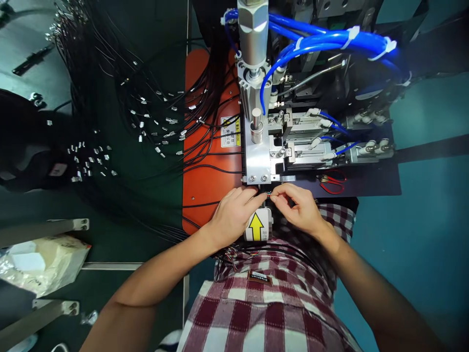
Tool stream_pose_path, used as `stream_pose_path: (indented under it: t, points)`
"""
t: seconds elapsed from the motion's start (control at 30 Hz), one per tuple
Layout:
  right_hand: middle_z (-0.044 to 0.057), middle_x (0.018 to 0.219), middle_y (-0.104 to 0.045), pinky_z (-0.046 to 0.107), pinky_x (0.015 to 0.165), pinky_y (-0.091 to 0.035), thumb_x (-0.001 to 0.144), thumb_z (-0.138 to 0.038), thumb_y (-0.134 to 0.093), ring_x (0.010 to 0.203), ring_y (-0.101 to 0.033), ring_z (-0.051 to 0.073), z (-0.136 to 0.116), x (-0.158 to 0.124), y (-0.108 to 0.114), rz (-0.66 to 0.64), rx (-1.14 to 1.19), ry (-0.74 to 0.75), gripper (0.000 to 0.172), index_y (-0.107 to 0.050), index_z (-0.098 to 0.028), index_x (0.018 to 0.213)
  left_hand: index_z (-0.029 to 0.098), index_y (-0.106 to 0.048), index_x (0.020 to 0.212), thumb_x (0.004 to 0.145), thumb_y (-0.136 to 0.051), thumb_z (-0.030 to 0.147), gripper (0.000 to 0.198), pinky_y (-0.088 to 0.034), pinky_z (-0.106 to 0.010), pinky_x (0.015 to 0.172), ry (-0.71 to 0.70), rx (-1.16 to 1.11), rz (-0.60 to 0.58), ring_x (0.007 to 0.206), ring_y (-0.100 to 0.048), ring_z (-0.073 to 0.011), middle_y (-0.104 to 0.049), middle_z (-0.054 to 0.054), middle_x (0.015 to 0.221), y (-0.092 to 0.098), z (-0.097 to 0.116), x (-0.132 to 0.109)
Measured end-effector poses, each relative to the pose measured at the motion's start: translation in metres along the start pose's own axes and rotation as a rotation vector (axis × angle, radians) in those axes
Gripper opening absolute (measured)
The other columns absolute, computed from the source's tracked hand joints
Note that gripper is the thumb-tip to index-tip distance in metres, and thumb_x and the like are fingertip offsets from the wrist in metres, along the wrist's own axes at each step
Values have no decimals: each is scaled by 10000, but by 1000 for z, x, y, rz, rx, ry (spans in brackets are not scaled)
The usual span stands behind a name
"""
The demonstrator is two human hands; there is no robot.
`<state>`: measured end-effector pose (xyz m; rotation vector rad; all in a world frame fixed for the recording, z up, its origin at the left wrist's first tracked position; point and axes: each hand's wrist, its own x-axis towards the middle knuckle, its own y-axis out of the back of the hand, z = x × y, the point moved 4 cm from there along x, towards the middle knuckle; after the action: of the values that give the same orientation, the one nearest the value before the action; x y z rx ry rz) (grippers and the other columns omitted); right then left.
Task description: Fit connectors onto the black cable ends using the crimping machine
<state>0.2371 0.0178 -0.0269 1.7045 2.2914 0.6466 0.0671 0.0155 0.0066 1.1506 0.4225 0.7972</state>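
Note:
My left hand (238,214) lies over the near end of the metal machine (257,164), its thumb and forefinger pinched together. A black cable (201,204) runs across the orange plate and under this hand. My right hand (298,208) is closed in a pinch just to the right, its fingertips almost meeting the left ones. Tiny coloured wire ends (268,195) show between the fingertips; their exact form is too small to make out. Below the hands sits a white block with a yellow arrow (256,227).
Black cables with metal-tipped ends (168,121) spread over the dark green table (146,220) and orange plate (212,188). Red-handled cutters (331,183) lie on the right. Blue air hoses (322,39) arch over the machine. A plastic bag (46,264) is at lower left.

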Motion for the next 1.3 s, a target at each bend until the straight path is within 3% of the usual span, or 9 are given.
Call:
stream_pose_path:
  t: [0.2,0.37,0.53,0.7,0.83,1.0,1.17,1.3]
  points:
    - [-41,606,-457,246,497,-321,860,-328,-596,527,-395,106,10,-3,-13,-14,503,-388,158,-586,-182,799,162,-614,1180,940,-385,157,331,-475,-337,760,57,52,-56,877,-563,-215,-630,-106,1019,0,3,2]
    - [-50,604,-449,232,477,-295,843,-326,-606,508,-368,87,7,-5,-15,57,505,-478,156,-583,-179,797,165,-603,1195,940,-368,153,347,-470,-342,749,69,92,-79,871,-557,-219,-617,-115,1029,-1,6,3]
    - [-81,479,-407,227,419,-218,780,-416,-660,409,-314,68,15,-7,-23,-16,704,-637,259,-581,-171,751,144,-608,1186,909,-408,126,342,-466,-353,724,62,88,-18,855,-548,-232,-612,-125,1022,-3,7,1]
    - [-66,506,-445,235,439,-276,793,-512,-646,428,-377,81,17,-11,-27,104,730,-614,350,-617,-164,801,118,-597,1169,927,-397,136,315,-484,-360,795,61,-81,121,930,-535,-228,-613,-130,1034,-4,3,-7]
    - [-57,560,-471,239,454,-326,777,-525,-666,452,-418,86,13,-9,-35,232,754,-589,355,-572,-183,756,103,-593,1172,920,-398,122,319,-492,-360,795,47,-60,119,908,-529,-226,-612,-132,1020,-3,3,-9]
    - [-60,569,-470,236,474,-322,766,-451,-690,452,-377,70,11,-6,-46,244,906,-649,309,-547,-185,702,101,-598,1173,926,-397,146,321,-476,-353,744,40,27,74,847,-533,-227,-624,-139,1025,-4,7,-8]
    - [-67,581,-443,225,443,-256,750,-455,-699,456,-326,67,14,-7,-48,316,894,-630,305,-544,-192,735,88,-586,1176,919,-387,129,328,-464,-358,762,43,64,89,864,-533,-233,-628,-147,1045,-7,10,-9]
    - [-52,596,-448,227,429,-237,763,-490,-673,464,-315,70,14,-5,-46,264,904,-618,340,-531,-186,706,98,-596,1163,917,-402,142,317,-467,-351,741,63,73,77,842,-526,-227,-628,-134,1011,-6,9,-7]
